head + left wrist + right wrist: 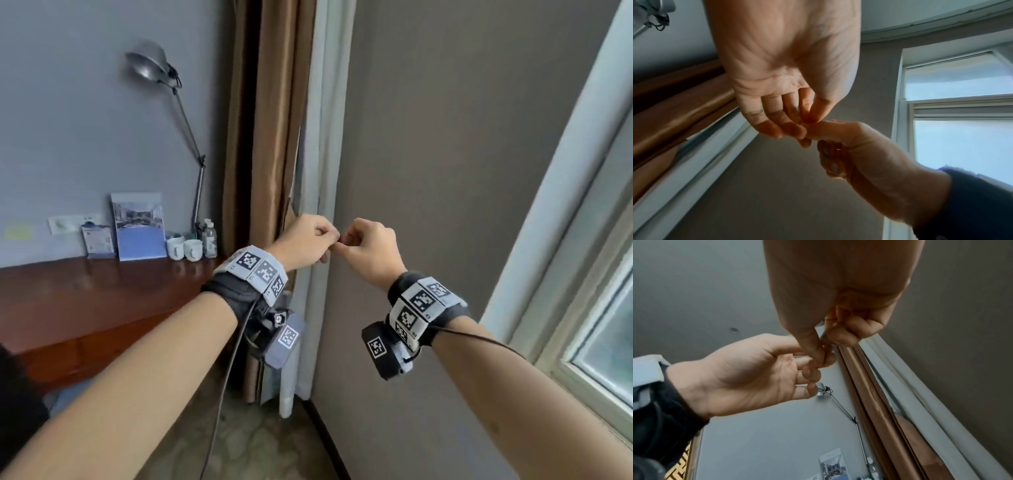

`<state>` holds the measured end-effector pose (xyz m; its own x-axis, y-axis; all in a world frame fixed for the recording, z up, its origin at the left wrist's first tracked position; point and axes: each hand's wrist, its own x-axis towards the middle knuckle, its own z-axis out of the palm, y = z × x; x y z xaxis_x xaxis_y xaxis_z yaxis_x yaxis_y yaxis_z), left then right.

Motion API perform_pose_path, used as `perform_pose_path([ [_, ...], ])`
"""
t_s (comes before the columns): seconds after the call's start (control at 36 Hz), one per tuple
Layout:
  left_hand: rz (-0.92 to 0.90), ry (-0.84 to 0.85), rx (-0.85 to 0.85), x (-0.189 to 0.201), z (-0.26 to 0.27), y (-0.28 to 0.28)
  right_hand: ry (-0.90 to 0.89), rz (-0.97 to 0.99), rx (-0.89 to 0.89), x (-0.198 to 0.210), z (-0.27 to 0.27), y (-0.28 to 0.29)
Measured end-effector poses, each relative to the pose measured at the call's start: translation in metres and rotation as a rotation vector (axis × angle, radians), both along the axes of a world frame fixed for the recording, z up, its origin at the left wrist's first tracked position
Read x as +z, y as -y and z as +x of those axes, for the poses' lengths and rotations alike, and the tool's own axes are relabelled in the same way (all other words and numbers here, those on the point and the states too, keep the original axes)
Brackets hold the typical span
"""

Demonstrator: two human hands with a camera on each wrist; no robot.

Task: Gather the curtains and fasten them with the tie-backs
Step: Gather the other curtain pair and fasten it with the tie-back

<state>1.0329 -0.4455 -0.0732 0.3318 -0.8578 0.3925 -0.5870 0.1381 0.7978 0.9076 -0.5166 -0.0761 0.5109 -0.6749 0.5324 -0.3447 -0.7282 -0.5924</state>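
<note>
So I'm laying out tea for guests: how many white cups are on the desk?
2. One white cup stands beside the other white cup at the back of the wooden desk, left of the water bottles. More may be hidden.

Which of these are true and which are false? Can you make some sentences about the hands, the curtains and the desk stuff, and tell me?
1. The left hand and the right hand meet fingertip to fingertip in front of the grey wall. True.
2. The shiny brown curtain is spread wide across the window. False: it hangs bunched in the corner, beside the white curtain.
3. Two white mugs stand on the dark wooden desk. True.
4. The silver desk lamp lies flat on the desk. False: it stands upright on its long arm.
5. A thick tie-back rope shows plainly between the hands. False: whatever the fingers pinch is too small to tell.
</note>
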Motion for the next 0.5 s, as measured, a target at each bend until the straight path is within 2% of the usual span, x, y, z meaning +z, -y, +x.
perform_pose_path([
  [0.17,0.008,0.024,0.108,0.028,0.085,0.094,0.018,0.001,0.061,0.025,0.093,0.101],
  [0.28,0.016,0.042,0.146,0.033,0.144,0.152,0.012,0.013,0.067,0.026,0.151,0.157],
  [0.5,0.037,-0.047,0.160,0.018,0.233,0.277,0.031,0.013,-0.079,0.010,0.234,0.286],
])
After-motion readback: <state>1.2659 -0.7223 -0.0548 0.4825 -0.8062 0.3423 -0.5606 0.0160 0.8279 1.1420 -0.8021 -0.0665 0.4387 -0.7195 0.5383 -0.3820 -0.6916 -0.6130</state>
